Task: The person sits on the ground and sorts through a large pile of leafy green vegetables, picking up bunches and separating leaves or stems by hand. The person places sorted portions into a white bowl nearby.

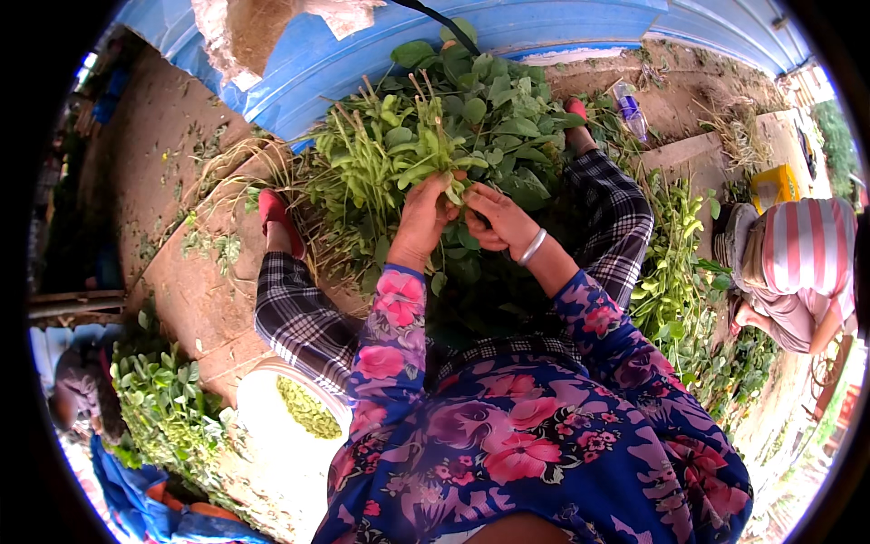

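Note:
Between my knees lies a big heap of leafy bean plants (506,129), probably soybean, with bare stem ends sticking up. My left hand (425,211) is closed around a pod-laden bean stalk (435,153) at the front of that heap. Close beside it, my right hand (499,221), with a silver bangle at the wrist, has thumb and forefinger pinched on a green pod (454,195). Its other fingers are curled inward, and what lies in the palm is hidden. Next to my left thigh stands a white bucket (265,394) partly filled with green beans or pods (309,408).
A blue corrugated metal sheet (435,41) borders the heap in front. A plastic bottle (631,112) lies beyond my right foot. At right, a person (802,265) bends near more bean plants (669,265) and a yellow crate (777,185). Another person (85,394) is at far left.

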`<state>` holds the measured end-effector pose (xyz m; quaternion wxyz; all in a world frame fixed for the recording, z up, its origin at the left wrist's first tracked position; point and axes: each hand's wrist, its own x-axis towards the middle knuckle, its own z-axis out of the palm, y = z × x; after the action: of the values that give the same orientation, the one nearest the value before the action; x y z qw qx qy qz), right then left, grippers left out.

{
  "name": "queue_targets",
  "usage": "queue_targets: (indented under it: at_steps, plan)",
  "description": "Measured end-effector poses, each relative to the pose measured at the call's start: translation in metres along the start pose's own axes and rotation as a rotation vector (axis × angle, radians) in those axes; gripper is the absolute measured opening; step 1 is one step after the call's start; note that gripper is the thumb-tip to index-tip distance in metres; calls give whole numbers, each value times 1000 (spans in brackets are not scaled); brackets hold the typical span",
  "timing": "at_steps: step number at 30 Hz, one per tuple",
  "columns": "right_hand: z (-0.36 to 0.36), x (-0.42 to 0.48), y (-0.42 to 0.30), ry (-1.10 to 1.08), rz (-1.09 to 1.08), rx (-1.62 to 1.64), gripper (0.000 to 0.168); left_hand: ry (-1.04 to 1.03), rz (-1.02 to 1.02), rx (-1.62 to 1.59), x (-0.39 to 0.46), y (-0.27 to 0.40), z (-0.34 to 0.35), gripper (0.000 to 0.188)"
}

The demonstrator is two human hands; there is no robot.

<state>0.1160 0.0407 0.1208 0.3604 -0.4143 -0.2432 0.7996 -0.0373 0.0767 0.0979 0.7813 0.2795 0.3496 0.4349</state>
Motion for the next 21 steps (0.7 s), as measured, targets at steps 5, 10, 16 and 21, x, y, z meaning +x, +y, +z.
queue_targets:
  at_steps: [5, 10, 16, 21]
  plan:
    - [0, 20, 30, 225, -505, -482, 12, 305, 66, -21, 7, -17, 20, 24]
    - [13, 14, 24, 419, -748, -972, 14, 377, 168, -1, 13, -25, 22, 24]
    - [7, 13, 9, 451, -716, -848, 23, 297, 22, -341, 13, -31, 18, 27]
    - [-13, 26, -3, 634, -684, -523, 23, 99, -99, -358, 5, -25, 13, 22]
